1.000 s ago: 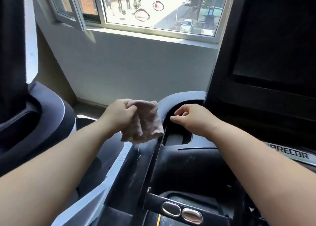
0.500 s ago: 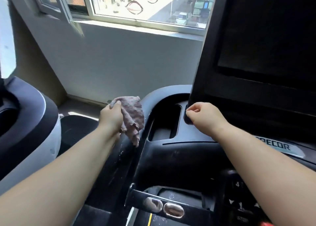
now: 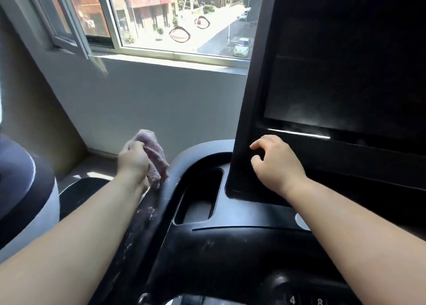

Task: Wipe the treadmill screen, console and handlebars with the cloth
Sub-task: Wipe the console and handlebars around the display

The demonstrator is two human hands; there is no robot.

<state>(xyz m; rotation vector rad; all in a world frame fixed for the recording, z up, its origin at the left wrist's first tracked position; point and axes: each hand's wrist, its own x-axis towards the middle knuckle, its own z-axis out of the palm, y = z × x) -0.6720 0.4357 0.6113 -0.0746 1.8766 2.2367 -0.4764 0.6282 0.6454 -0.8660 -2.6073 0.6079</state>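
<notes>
Desk: Dust first. Where does it sit in the near ground?

Stringer: Pale smears streak the left handlebar (image 3: 143, 219), running from 7 o'clock toward the centre. Scuffs fleck the console (image 3: 219, 247) at 6 o'clock. A keypad (image 3: 299, 301) peeps in at 5 o'clock.

Desk: Hands?

Stringer: The left hand (image 3: 133, 160), at 9 o'clock, grips the bunched pink cloth (image 3: 156, 157) with its fingers wrapped round it. The cloth's lower edge appears to touch the handlebar's outer curve. A second ago the cloth hung beside the cup holder (image 3: 198, 201), and it has since swung outward to the rail. The right hand (image 3: 277, 164), at 3 o'clock just off centre, holds nothing. Its fingers are loosely curled, with the tips at the lower-left frame of the screen (image 3: 345, 62). It has climbed there from the cup-holder rim.

Desk: Meaning for the job?

Stringer: As a judgement, the wipe is turning to the handlebar, where the grime looks thickest, while the free hand steadies. The screen, dark at 2 o'clock, shows a hazy patch low down, so it probably still wants a pass. Whether the console is done, I cannot tell.

Desk: Beyond?

Stringer: An open window (image 3: 175, 16) at 12 o'clock, with a sunlit street and a parked car (image 3: 242, 46) outside.
</notes>
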